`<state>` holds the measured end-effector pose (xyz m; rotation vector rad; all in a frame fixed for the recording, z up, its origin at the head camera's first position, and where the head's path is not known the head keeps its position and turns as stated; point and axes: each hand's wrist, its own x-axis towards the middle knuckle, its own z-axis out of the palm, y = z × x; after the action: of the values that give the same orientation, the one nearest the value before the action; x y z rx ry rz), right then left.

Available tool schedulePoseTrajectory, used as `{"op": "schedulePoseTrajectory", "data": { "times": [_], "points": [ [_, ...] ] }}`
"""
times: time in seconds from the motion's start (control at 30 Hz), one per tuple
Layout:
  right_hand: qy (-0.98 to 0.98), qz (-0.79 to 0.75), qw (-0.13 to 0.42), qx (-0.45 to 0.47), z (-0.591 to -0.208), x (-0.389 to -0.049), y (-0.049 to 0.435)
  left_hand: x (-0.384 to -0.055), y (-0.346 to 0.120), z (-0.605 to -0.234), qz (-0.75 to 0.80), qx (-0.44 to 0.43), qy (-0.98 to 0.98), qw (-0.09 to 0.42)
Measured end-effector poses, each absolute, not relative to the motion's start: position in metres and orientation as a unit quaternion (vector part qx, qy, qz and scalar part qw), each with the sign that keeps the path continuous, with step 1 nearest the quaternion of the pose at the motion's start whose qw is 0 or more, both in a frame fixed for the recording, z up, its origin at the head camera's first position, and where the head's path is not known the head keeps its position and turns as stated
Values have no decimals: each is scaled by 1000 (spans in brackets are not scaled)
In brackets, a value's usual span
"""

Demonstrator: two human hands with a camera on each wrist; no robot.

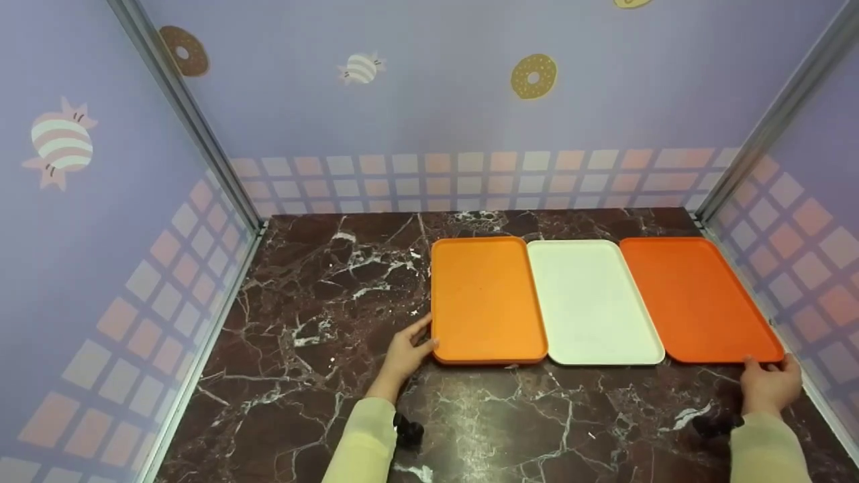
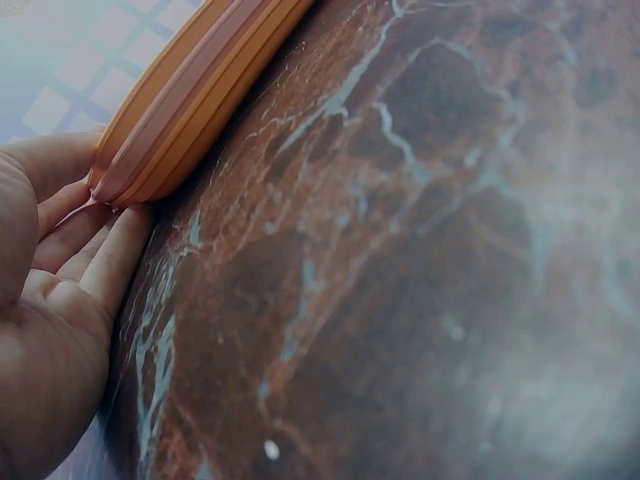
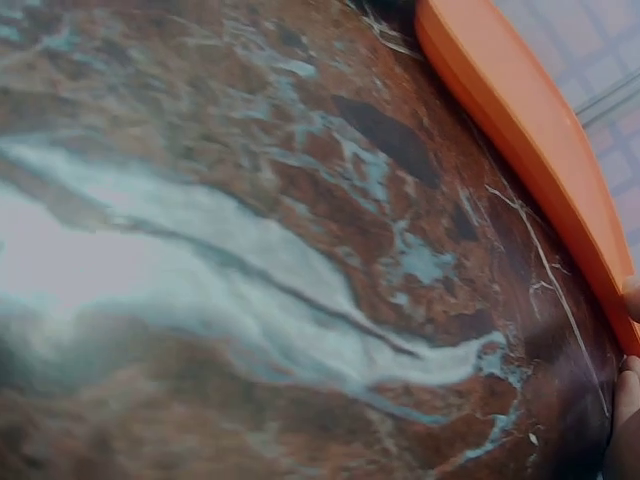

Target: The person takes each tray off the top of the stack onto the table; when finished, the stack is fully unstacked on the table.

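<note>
Three rectangular trays lie side by side: a light orange tray [image 1: 486, 298], a white tray [image 1: 594, 302] and a red-orange tray [image 1: 701, 302]. At the near left corner of the light orange one, my left hand [image 1: 405, 354] pinches the edge, thumb at the upper rim and fingers lower. The left wrist view shows layered orange and pinkish rims [image 2: 190, 110] there, like stacked trays. My right hand [image 1: 772, 386] holds the near right corner of the red-orange tray. Only a few of its fingertips [image 3: 628, 385] enter the right wrist view, by the tray's rim.
The trays rest on a dark red marbled tabletop [image 1: 315, 315]. A patterned purple back wall [image 1: 429, 114] and side walls enclose it. The right side wall [image 1: 805, 268] stands close to the red-orange tray. Both wrists wear small black cameras [image 1: 408, 433].
</note>
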<state>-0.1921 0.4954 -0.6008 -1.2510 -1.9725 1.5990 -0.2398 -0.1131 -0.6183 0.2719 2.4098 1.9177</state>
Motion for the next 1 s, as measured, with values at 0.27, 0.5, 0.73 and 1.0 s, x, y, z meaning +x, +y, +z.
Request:
{"op": "schedulePoseTrajectory", "data": {
  "times": [0.27,0.5,0.73,1.0],
  "points": [
    [-698,547,161,-433,-600,-191,487,-239,-113,-617,636,92,766,18],
    [-699,547,168,-429,-592,-192,476,-240,-113,-618,633,87,769,20],
    [-739,517,198,-384,-585,-197,451,-242,-112,-620,634,81,769,21],
    [-780,497,217,-311,-580,-205,410,-237,-108,-613,629,70,774,20]
  ]
}}
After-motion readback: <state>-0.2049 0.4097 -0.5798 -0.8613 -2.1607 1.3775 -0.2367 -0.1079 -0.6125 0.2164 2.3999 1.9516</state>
